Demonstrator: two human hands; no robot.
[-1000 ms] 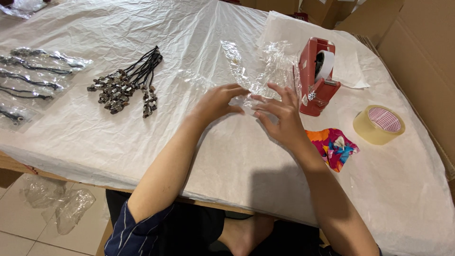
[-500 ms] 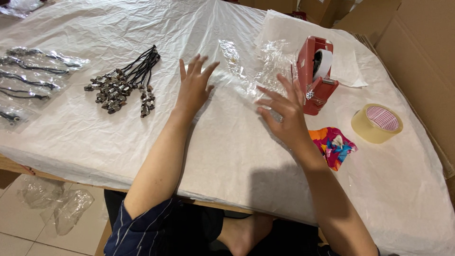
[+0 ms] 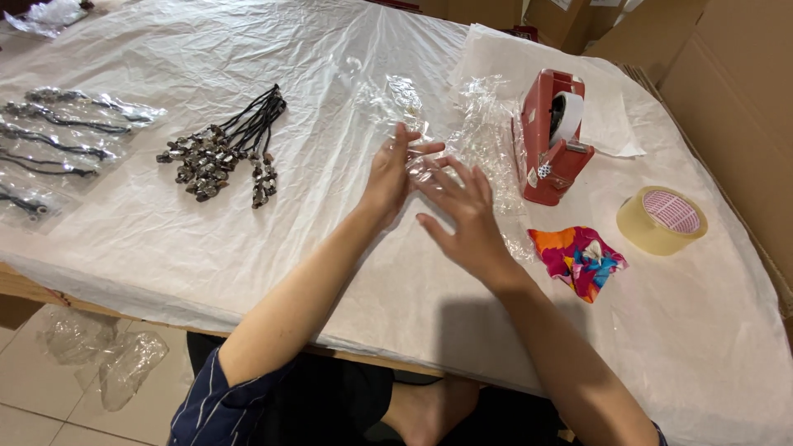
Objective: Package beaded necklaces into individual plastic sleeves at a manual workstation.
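My left hand (image 3: 395,169) and my right hand (image 3: 464,216) are raised together over the middle of the desk (image 3: 248,248), which is covered in thin white plastic sheeting. The fingers of both are spread and only loosely curled, and between their tips I have a small clear plastic bag (image 3: 425,161) pinched; it is so transparent that I cannot tell how much of it each hand has hold of. Just beyond my fingertips more clear bags (image 3: 487,136) lie crumpled on the sheeting, reaching over toward the red tape dispenser (image 3: 552,136) that stands upright to the right of my hands with a roll of tape in it. Nearer to me on that side lies a bright multicoloured scrap of cloth (image 3: 578,260), and further right a roll of tan packing tape (image 3: 662,220) lies flat. Well to the left of my hands a bunch of black corded necklaces with metal pendants (image 3: 221,153) lies in a heap, and at the far left edge several necklaces already in clear bags (image 3: 62,136) are laid out in a row. Cardboard boxes (image 3: 727,74) stand along the right side of the desk.
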